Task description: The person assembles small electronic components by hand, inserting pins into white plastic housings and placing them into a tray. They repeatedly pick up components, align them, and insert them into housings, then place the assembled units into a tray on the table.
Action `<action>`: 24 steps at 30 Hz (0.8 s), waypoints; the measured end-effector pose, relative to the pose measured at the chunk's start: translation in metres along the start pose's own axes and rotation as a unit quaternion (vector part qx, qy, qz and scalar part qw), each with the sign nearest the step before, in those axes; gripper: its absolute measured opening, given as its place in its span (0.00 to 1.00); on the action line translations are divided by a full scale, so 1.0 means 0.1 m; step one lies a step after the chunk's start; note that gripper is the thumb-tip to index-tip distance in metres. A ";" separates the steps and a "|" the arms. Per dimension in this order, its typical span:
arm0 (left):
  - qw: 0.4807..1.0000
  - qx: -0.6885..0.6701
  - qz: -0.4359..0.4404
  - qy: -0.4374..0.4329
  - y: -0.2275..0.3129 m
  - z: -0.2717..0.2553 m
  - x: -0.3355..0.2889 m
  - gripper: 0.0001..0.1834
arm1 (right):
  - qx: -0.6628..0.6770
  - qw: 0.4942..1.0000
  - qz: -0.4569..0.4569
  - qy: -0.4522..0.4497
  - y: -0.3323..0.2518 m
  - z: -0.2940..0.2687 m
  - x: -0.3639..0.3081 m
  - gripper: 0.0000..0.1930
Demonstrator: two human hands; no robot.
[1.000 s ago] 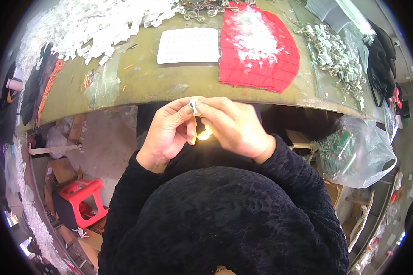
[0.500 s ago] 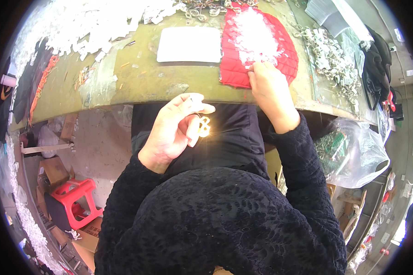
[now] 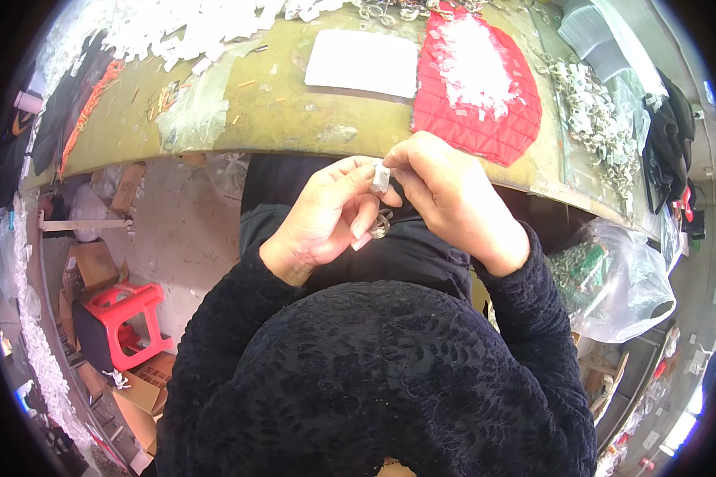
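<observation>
My hands meet just off the table's front edge, above my lap. In my left hand a small shiny metal chain piece is held and hangs below the curled fingers. A small whitish, see-through plastic piece sits between the fingertips of both hands. My right hand pinches at its upper end with thumb and forefinger. Behind the right hand, a red quilted cloth lies on the table, bearing a heap of small clear plastic pieces.
The greenish table holds a white rectangular board, a large pile of white pieces, orange cord and metal chains with clear tags. A plastic bag is below right, a red stool below left.
My right hand has left the heap on the red cloth and come back to my left hand. A small plastic piece now shows between the fingertips. The view has shifted slightly.
</observation>
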State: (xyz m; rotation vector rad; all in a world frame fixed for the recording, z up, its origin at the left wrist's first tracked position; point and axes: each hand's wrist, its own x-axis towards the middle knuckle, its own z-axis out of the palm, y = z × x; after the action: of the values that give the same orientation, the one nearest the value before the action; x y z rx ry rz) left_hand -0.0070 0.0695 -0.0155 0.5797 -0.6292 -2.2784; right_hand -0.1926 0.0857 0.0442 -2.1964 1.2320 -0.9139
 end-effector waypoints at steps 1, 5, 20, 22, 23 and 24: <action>1.000 -0.005 0.002 -0.010 -0.01 0.00 0.00 0.15 | -0.002 1.000 -0.004 0.009 0.00 -0.01 0.00 0.06; 0.996 -0.058 0.001 -0.063 0.00 0.00 0.00 0.14 | 0.016 1.000 0.021 0.013 -0.05 -0.01 -0.04 0.05; 0.992 0.128 -0.002 -0.001 0.09 0.08 0.03 0.09 | -0.107 0.994 0.008 0.002 -0.03 -0.06 -0.16 0.06; 0.989 0.145 -0.011 -0.001 0.08 0.09 0.04 0.08 | -0.122 0.992 -0.013 -0.004 -0.08 -0.08 -0.17 0.07; 0.987 0.158 -0.005 0.004 0.08 0.11 0.04 0.08 | -0.140 0.990 -0.018 -0.014 -0.09 -0.10 -0.18 0.08; 0.988 0.153 0.006 -0.016 0.09 0.14 0.06 0.08 | -0.145 0.989 -0.010 0.007 -0.09 -0.13 -0.20 0.08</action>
State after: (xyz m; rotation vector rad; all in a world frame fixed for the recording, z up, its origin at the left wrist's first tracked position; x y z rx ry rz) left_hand -0.0142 0.0625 -0.0009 0.6827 -1.0072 -2.1978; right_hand -0.2048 0.1067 0.0525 -2.4326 1.4279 -0.7995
